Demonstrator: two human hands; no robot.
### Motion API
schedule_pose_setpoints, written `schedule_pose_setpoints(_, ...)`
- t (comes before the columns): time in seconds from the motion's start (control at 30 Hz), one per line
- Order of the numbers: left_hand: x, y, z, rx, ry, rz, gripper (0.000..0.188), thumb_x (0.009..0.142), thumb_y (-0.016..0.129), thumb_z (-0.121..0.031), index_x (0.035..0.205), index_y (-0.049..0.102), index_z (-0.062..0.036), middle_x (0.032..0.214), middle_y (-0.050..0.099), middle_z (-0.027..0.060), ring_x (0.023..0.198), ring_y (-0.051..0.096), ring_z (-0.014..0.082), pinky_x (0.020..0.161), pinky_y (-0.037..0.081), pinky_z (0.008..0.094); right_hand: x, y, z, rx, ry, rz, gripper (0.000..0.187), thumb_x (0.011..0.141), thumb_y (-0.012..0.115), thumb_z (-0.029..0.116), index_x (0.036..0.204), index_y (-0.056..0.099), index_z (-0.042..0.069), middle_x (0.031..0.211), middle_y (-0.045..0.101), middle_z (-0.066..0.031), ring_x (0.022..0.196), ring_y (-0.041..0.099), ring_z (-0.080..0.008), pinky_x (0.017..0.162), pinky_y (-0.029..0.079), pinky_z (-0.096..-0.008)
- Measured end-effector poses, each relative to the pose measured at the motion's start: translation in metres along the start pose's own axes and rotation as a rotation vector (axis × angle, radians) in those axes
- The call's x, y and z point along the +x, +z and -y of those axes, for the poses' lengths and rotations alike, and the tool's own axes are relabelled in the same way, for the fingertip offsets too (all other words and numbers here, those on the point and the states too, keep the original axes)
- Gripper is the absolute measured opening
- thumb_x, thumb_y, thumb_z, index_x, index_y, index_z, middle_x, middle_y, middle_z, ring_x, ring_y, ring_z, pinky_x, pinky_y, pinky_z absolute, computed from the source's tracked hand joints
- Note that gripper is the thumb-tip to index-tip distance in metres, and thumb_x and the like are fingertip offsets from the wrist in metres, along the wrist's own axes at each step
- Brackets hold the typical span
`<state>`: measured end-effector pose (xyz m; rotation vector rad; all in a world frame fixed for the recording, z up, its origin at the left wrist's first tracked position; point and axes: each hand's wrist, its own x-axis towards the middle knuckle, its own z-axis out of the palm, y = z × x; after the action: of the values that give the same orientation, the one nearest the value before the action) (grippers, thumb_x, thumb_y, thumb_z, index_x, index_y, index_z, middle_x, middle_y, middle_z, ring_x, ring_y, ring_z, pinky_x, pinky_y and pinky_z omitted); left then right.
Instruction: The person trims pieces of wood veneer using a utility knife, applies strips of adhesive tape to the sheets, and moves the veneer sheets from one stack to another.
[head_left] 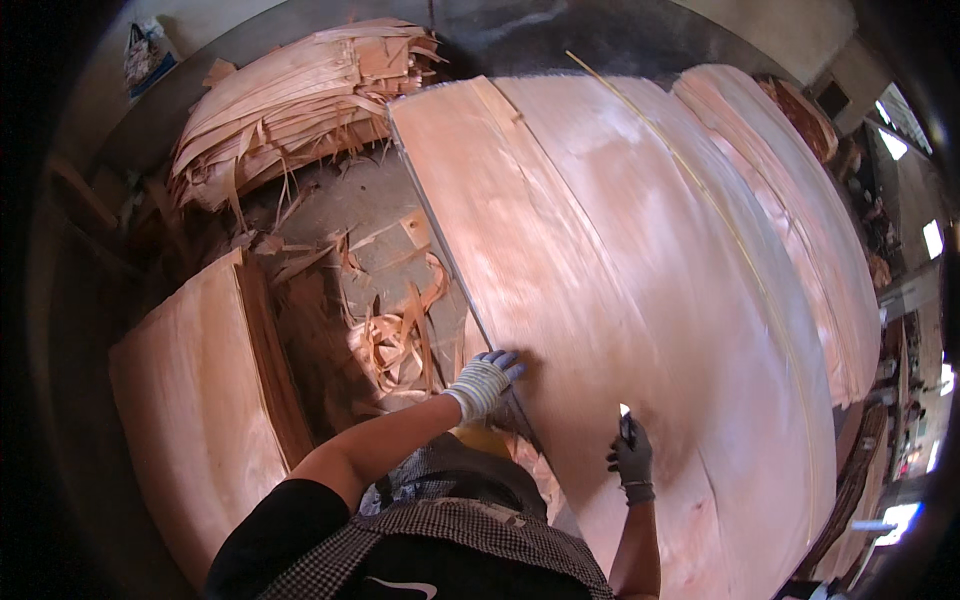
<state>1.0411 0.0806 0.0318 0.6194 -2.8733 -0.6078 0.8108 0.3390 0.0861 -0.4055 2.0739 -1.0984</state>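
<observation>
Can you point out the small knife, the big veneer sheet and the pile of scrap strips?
knife (625, 418): head view, its blade tip.
veneer sheet (620, 260): head view, bare middle.
scrap strips (395, 335): head view, curled heap.

— Could you make out what the right hand (632, 458) gripped?
— Only a small pale tip showed above the glove; the rest was hidden in the fist.
— And the veneer sheet (640, 300)?
— Its near end ran off the lower edge, and the left hand (484, 382) covered part of its rim.

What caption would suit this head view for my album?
Gloved left hand on the edge of a large veneer sheet; right hand grips a small blade.
</observation>
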Motion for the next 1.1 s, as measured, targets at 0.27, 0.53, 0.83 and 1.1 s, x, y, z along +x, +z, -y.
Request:
schedule_pose_setpoints(0.27,0.062,-0.018,0.082,0.065,0.035,0.106,0.062,0.084,0.061,-0.035,0.14,0.043,-0.0156,0.15,0.031,0.016,0.135,0.033,0.0388,0.11,0.025,0.051,0.165,0.188,0.207,-0.132,-0.339,0.218,0.02,0.09,0.055,0.006,0.11,0.057,0.006,0.073,0.058,-0.002,0.057,0.059,-0.0092,0.045,0.048,-0.025)
schedule_pose_setpoints(0.53,0.16,-0.09,0.254,-0.212,-0.09,-0.093,0.032,0.089,0.055,-0.028,0.113,0.064,-0.0108,0.101,0.066,0.0181,0.09,0.064,0.0332,0.081,0.051,0.0461,0.312,0.338,0.285,-0.086,-0.222,0.236,0.012,0.094,0.052,0.008,0.105,0.055,0.006,0.072,0.058,-0.0036,0.058,0.062,-0.0133,0.047,0.051,-0.0278)
schedule_pose_setpoints(0.83,0.355,-0.219,0.572,0.09,-0.405,-0.483,0.038,0.083,0.057,-0.017,0.121,0.058,-0.0099,0.127,0.056,0.0108,0.114,0.053,0.0312,0.097,0.041,0.0432,0.37,0.395,0.323,-0.306,0.106,0.231,0.043,0.095,0.05,0.013,0.137,0.051,0.011,0.083,0.064,-0.0068,0.066,0.059,-0.0143,0.06,0.049,-0.0297)
schedule_pose_setpoints(1.1,0.347,-0.204,0.606,0.028,-0.388,-0.632,0.052,0.082,0.059,-0.023,0.131,0.052,-0.0064,0.136,0.049,0.0131,0.127,0.043,0.0347,0.104,0.034,0.0463,0.528,0.576,0.483,-0.962,-0.669,0.165,0.022,0.091,0.053,0.026,0.099,0.055,0.005,0.082,0.066,-0.0238,0.074,0.064,-0.0414,0.065,0.05,-0.0535)
